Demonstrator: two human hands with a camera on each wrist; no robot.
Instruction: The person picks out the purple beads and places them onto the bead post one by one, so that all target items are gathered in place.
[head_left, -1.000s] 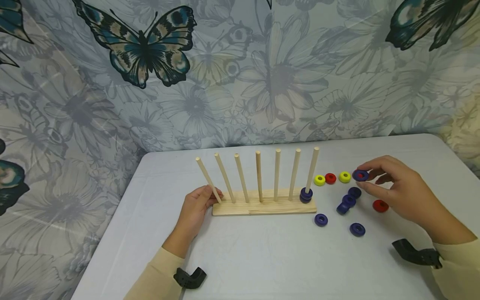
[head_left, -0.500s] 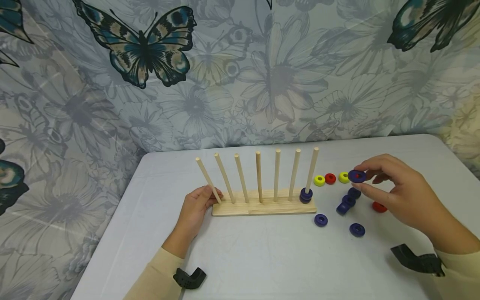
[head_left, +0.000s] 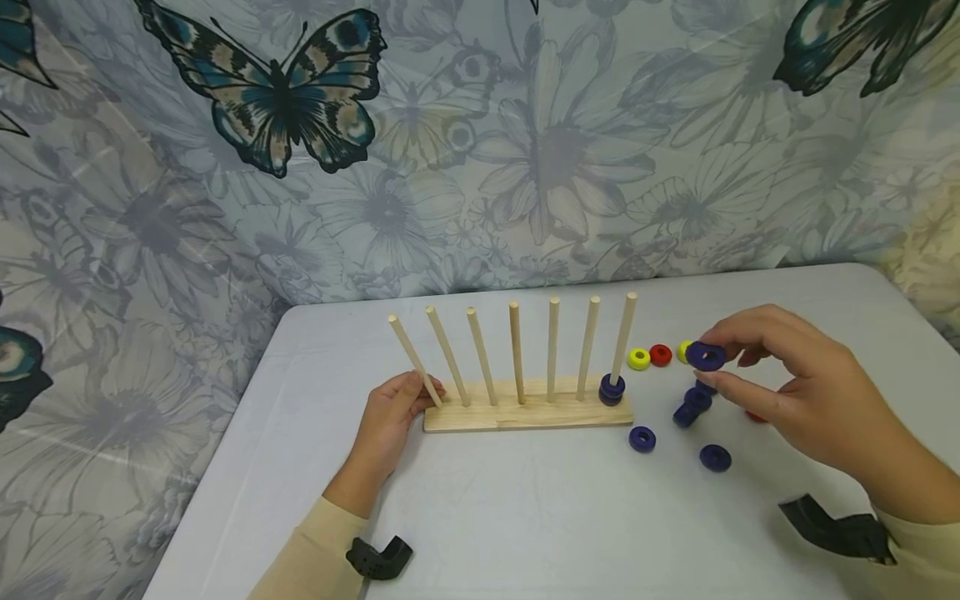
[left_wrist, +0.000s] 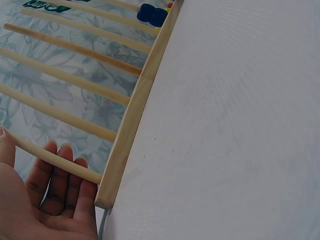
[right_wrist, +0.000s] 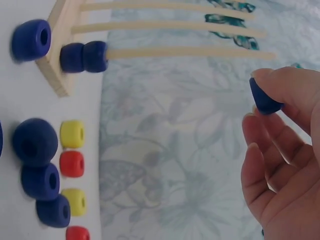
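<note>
A wooden peg stand with a row of upright pegs stands on the white table. My left hand holds its left end, thumb in front of the leftmost peg and fingers behind it. Two blue rings are stacked at the foot of the rightmost peg. To the right of the stand, my right hand pinches another blue ring between thumb and fingertips, raised above the table. In the head view this ring overlaps a yellow ring behind it.
Near the stand's right end lie a yellow ring and a red ring. Several blue rings cluster below the right hand, with two more blue ones nearer the front. The hand mostly hides another red ring. Butterfly-patterned fabric hangs behind.
My right hand has moved a little left and toward the front with the blue ring, now covering more of the yellow and red rings. The left hand and stand stay put.
</note>
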